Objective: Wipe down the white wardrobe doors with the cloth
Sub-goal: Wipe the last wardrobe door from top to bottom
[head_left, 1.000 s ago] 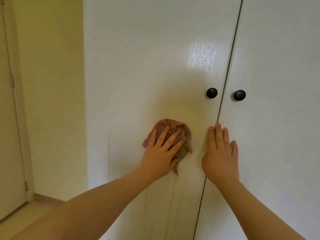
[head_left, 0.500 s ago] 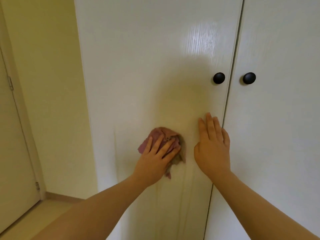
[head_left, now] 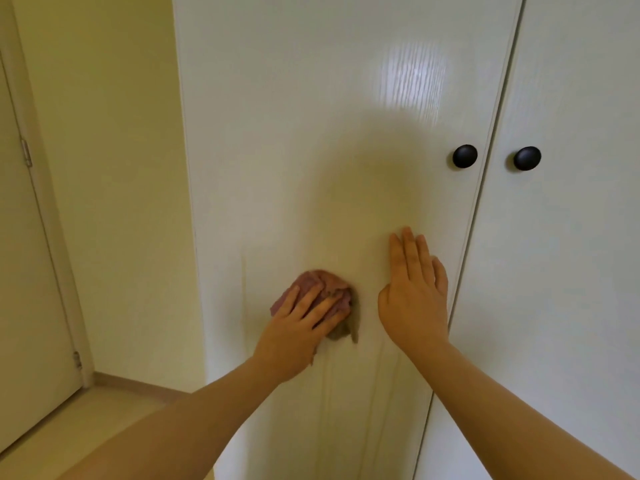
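Presently listed, largest first, every place given from the left knob (head_left: 464, 156).

1. Left door (head_left: 311, 133): white, glossy, carries the knob at its right edge. It is the surface in hand. Judgement: wipe in overlapping passes with flat, even pressure, down through the faint vertical streaks below the knob and out to the edges.
2. Right door (head_left: 571, 271): white, right of the knob across the seam. Probably next.
3. Wall (head_left: 104, 168): cream, far left of the knob. It meets the left door's edge, so strokes should stop short there.
4. Room door (head_left: 20, 306): far left of the knob, hinged.
5. Floor (head_left: 69, 427): pale, low and left.
6. Right hand (head_left: 414, 303): below the knob, flat on the left door, fingers straight, holding nothing. It seems to steady the door.
7. Left hand (head_left: 294, 334): below and left of the knob, fingers spread fairly straight, pressing the cloth rather than clutching it.
8. Cloth (head_left: 322, 280): pinkish, bunched under those fingers against the left door. Spread flatter, it would cover more.
9. Right knob (head_left: 526, 158): black, just right of the left knob. Both interrupt strokes, so wipe round them.
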Tool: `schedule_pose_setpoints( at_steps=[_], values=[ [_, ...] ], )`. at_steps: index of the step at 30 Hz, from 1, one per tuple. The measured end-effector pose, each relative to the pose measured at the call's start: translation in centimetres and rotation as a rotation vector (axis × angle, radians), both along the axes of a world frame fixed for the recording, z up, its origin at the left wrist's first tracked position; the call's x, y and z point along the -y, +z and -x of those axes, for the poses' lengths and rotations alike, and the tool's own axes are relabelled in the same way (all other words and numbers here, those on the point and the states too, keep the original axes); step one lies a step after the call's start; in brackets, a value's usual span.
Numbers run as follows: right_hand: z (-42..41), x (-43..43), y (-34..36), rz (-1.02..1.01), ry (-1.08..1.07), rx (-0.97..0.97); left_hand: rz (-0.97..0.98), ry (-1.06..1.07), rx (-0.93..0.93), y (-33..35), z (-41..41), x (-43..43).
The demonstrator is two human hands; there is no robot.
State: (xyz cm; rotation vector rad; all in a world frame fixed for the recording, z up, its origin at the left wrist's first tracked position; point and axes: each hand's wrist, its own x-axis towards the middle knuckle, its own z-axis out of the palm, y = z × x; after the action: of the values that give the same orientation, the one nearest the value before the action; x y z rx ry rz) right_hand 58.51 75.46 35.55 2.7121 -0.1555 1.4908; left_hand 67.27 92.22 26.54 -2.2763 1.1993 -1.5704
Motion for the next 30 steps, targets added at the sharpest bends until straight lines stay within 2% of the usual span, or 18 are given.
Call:
schedule_pose_setpoints(
  at_steps=[2, 5, 6, 12, 14, 18, 20, 22, 25, 27, 30],
  values=[
    [-0.2, -0.5, 0.3, -0.008, 0.003, 0.024, 0.063, 0.014, 0.004, 2.3, -0.6, -0.5],
    [-0.8, -1.9, 0.0, 0.008, 0.01, 0.067, 0.358, 0.091, -0.081, 6.1, -1.7, -1.2],
    [-1.1, -2.4, -0.2, 0.03, 0.007, 0.075, 0.404, 0.1, -0.099, 6.4, -1.8, -1.4],
    [-2.7, -5.5, -0.9, 0.103, 0.009, 0.091, 0.26, 0.081, -0.096, 0.2, -2.6, -5.2],
    [-2.8, -6.1, -0.5, 0.119, 0.012, 0.096, 0.22, 0.075, -0.076, 0.9, -3.2, -6.8],
    [-3.5, -6.8, 0.7, 0.089, -0.014, 0.124, 0.431, 0.112, -0.083, 6.7, -4.3, -7.4],
    [-4.2, -7.2, 0.7, 0.06, -0.026, 0.137, 0.491, 0.093, -0.104, 6.5, -4.5, -6.8],
    [-4.6, -7.5, 0.3, 0.05, -0.043, 0.151, 0.434, 0.061, -0.115, 2.9, -4.1, -6.9],
    [-4.8, -7.9, -0.5, 0.057, -0.062, 0.136, 0.243, 0.093, -0.151, -2.3, -3.4, -9.0],
    [-4.9, -8.1, -0.6, 0.044, -0.062, 0.133, 0.187, 0.047, -0.112, -1.3, -3.7, -10.1],
    [-5.2, -8.3, -0.9, -0.001, -0.031, 0.133, 0.29, 0.03, -0.106, 4.3, -4.3, -9.7]
  ],
)
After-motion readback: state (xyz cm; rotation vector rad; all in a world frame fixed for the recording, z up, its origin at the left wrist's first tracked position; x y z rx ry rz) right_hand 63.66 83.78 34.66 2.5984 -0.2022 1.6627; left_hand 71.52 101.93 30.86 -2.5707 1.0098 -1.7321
